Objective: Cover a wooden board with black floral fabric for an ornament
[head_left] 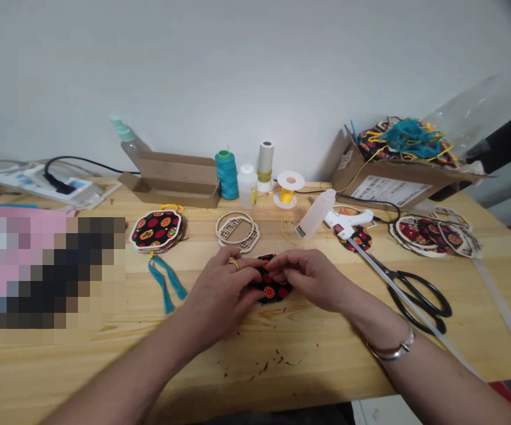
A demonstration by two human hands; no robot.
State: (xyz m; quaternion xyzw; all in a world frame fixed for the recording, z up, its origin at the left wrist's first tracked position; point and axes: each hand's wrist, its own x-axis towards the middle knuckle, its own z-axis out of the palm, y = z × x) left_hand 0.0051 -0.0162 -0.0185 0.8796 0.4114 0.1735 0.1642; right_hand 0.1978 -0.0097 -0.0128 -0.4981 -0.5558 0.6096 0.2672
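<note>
A dark fabric piece with red and yellow flowers (269, 293) lies on the wooden table between my hands. My left hand (228, 287) rests over its left side, thumb and fingers pressing on the cloth. With fingers bent together, my right hand (311, 276) touches the upper right part of the cloth; what its fingertips pinch is hidden. Just behind the hands lie a thin wooden ring (218, 235) and a lattice-cut wooden frame (251, 241). To the left sits a stack of patterned fabric panels in wooden frames (156, 231) with a teal tassel (163, 284).
Black-handled scissors (419, 295) and a white glue gun (348, 224) lie at right, near a squeeze bottle (316, 215). Behind stand teal thread (227, 177), a yellow cord spool (287, 195), an open cardboard box (175, 183) and a fuller carton (370, 180). Dark scraps (264, 367) litter the front.
</note>
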